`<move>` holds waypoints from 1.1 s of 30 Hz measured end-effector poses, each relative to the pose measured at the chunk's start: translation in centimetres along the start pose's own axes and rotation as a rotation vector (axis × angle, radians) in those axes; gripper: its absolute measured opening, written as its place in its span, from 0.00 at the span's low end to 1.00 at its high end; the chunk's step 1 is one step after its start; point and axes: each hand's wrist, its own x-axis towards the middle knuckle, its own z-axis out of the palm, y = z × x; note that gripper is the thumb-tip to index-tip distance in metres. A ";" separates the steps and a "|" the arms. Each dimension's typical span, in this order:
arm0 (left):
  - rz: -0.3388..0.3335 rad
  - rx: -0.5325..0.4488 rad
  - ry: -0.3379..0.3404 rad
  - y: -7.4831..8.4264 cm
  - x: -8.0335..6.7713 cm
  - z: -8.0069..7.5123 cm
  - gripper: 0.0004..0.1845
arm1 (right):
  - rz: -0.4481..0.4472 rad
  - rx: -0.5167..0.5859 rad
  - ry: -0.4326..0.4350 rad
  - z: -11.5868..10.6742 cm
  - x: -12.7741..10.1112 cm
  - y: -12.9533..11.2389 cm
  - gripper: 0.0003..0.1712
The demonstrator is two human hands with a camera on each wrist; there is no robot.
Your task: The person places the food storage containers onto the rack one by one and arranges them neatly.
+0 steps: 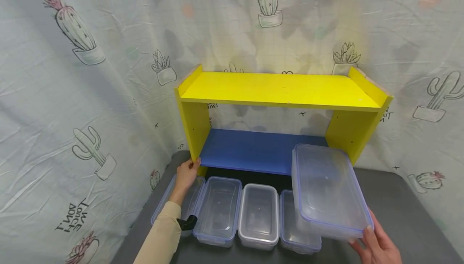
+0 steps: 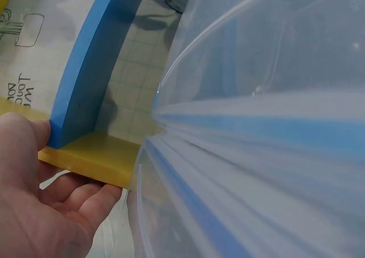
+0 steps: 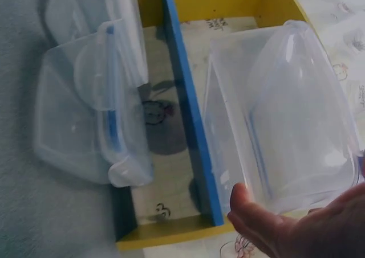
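In the head view my left hand [image 1: 186,174] grips the lower left side panel of a yellow shelf unit [image 1: 279,89]. The left wrist view shows the thumb at the end of its blue board [image 2: 85,70], with the fingers [image 2: 94,204] curled round the yellow panel's outer side. My right hand [image 1: 380,242] holds a large clear plastic food container [image 1: 326,187] by its near right corner, thumb at the lid's blue rim and fingers beneath. This container is tilted, its far end overlapping the right part of the blue board.
Several smaller lidded containers stand in a row before the shelf: one under my left forearm, a blue-rimmed one [image 1: 219,209], a white-rimmed one [image 1: 259,213] and one [image 1: 295,223] partly hidden by the large container. A dark grey table [image 1: 391,203] lies beneath; a cactus-printed curtain [image 1: 119,54] hangs behind.
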 end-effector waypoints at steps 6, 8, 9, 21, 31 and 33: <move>-0.008 0.015 -0.006 0.1 0.0 -0.1 0.21 | -0.003 -0.008 0.010 1.1 1.4 -0.4 0.28; -0.004 0.016 -0.004 0.1 0.0 -0.1 0.21 | 0.010 -0.038 0.038 1.4 1.8 -0.5 0.29; -0.004 0.016 -0.003 0.1 0.1 -0.2 0.21 | 0.010 -0.055 0.054 1.5 2.1 -0.5 0.29; 0.030 0.011 0.030 -0.4 0.3 0.1 0.20 | 0.031 -0.093 0.188 3.5 4.6 -0.7 0.34; 0.017 -0.018 0.010 -0.5 0.3 0.1 0.21 | 0.025 -0.007 0.272 4.0 7.0 -1.1 0.30; 0.015 -0.018 0.011 -0.4 0.2 0.1 0.20 | 0.026 0.011 0.299 3.9 7.4 -1.2 0.26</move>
